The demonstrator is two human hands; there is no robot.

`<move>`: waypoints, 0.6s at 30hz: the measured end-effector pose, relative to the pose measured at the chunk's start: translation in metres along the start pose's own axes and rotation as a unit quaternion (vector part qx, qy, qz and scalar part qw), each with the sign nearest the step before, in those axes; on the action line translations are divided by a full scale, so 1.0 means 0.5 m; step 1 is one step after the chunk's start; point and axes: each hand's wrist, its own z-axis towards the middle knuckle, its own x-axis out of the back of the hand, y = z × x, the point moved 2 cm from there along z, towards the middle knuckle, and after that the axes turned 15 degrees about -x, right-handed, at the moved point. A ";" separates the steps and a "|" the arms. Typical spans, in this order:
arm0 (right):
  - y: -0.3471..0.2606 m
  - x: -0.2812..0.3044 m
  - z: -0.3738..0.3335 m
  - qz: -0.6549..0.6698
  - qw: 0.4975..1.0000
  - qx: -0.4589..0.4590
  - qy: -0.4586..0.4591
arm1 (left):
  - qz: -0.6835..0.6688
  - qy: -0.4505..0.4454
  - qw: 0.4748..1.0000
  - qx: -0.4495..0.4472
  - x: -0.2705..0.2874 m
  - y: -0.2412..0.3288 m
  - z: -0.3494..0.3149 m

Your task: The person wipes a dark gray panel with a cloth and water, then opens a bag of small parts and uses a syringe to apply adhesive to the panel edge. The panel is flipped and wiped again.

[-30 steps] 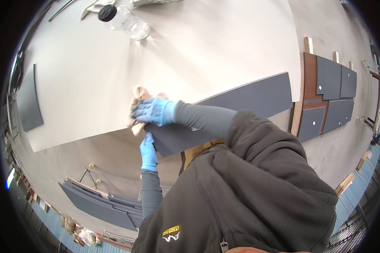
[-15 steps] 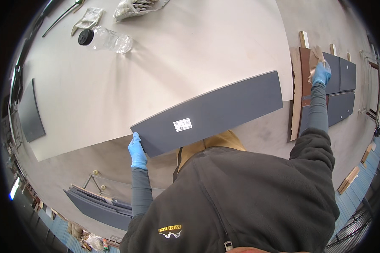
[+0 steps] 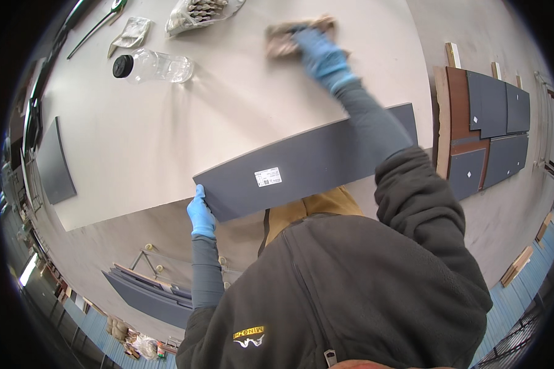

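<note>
A long dark grey panel (image 3: pixel 317 155) with a white label lies slantwise before me, overhanging the near edge of the pale table (image 3: pixel 252 104). Its left end is in the grip of my left hand (image 3: pixel 200 214), gloved in blue, with the thumb along the corner. Beyond the panel, my blue-gloved right hand (image 3: pixel 322 58) is closed on a crumpled beige cloth (image 3: pixel 281 44) over the far part of the tabletop; both are somewhat blurred. My right forearm passes over the panel and hides part of it.
A clear bottle (image 3: pixel 161 66) with a black cap lies at the far left, near a white cloth (image 3: pixel 131 34) and a plastic bag (image 3: pixel 194 17) of small pieces. Grey panels (image 3: pixel 493 107) are stacked at right, others (image 3: pixel 148 301) on a rack below left. A grey panel (image 3: pixel 56 161) stands leftmost.
My right hand has moved left with the cloth, from above the right-hand stack to over the table. My left hand keeps hold of the panel, which has barely shifted.
</note>
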 end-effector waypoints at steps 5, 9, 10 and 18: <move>0.167 0.247 0.079 0.157 0.932 -0.320 0.071 | 0.034 0.010 0.999 0.011 0.007 -0.008 0.013; 0.073 0.311 -0.038 0.078 0.957 -0.211 0.185 | 0.000 -0.005 0.998 0.063 0.006 -0.007 0.022; 0.040 0.276 -0.067 0.035 0.967 -0.186 0.173 | 0.000 -0.027 0.998 0.056 0.005 -0.003 0.023; 0.249 0.334 -0.127 0.087 0.933 -0.332 0.113 | -0.005 -0.047 0.994 0.094 0.003 0.014 0.009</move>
